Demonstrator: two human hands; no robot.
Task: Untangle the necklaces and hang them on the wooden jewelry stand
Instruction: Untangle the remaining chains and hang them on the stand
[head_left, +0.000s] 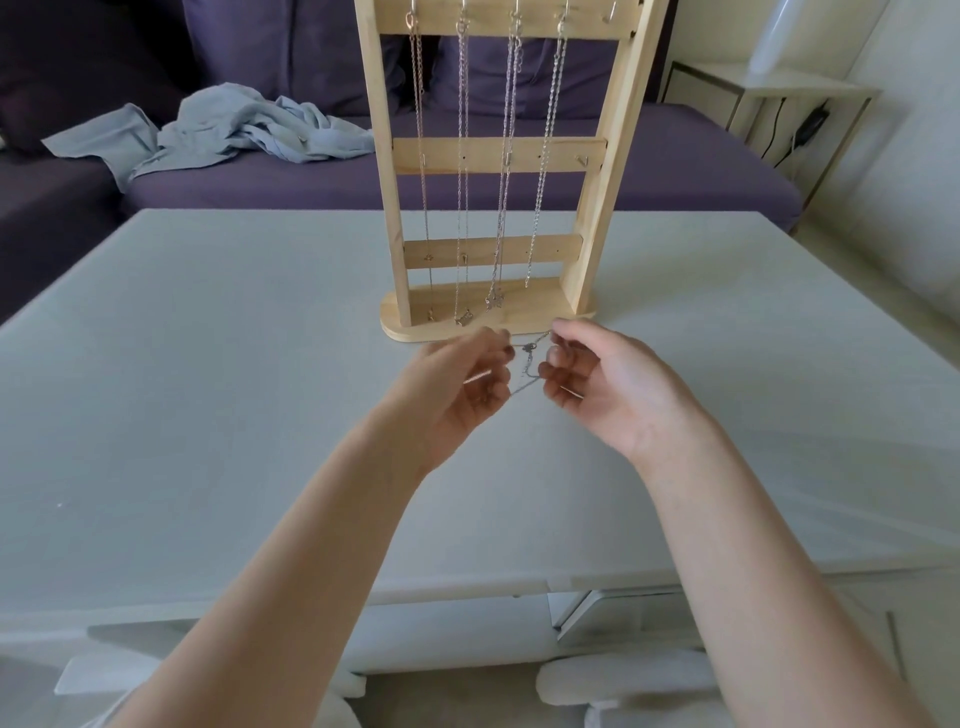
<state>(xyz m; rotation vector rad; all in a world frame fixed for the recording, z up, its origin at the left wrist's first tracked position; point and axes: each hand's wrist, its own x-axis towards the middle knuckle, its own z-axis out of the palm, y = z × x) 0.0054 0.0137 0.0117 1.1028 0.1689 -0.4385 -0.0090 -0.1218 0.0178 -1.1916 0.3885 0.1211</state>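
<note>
One wooden jewelry stand (400, 171) upright near the far edge of the desk (208, 389), right of that edge's middle, with three crossbars in view and a rounded base plate. Four necklaces hanging from hooks on the top crossbar, side by side: first necklace (422, 156) at the left, second necklace (462, 171) next, third necklace (506, 171) after it, fourth necklace (545, 156) at the right; lower ends of three reaching down to the base plate, the fourth ending a little above it. One bare hook (612, 11) further right on the top crossbar. A fifth necklace (527, 358), thin and dark, stretched between two hands just in front of the base plate, above the desk, its small clasp in the gap between the fingertips and a loop drooping below. Left hand (462, 384) with fingers curled, pinching one end of that chain between thumb and forefinger; right hand (597, 384) likewise curled, palm turned toward the camera, pinching the other end. Two bare forearms coming in from the near edge of the desk. Behind the desk, one purple sofa (467, 187) with one crumpled pale blue cloth (223, 130) lying on its seat toward the left. One small white side table (753, 98) in the far right corner of the room, a dark cable beneath it.
</note>
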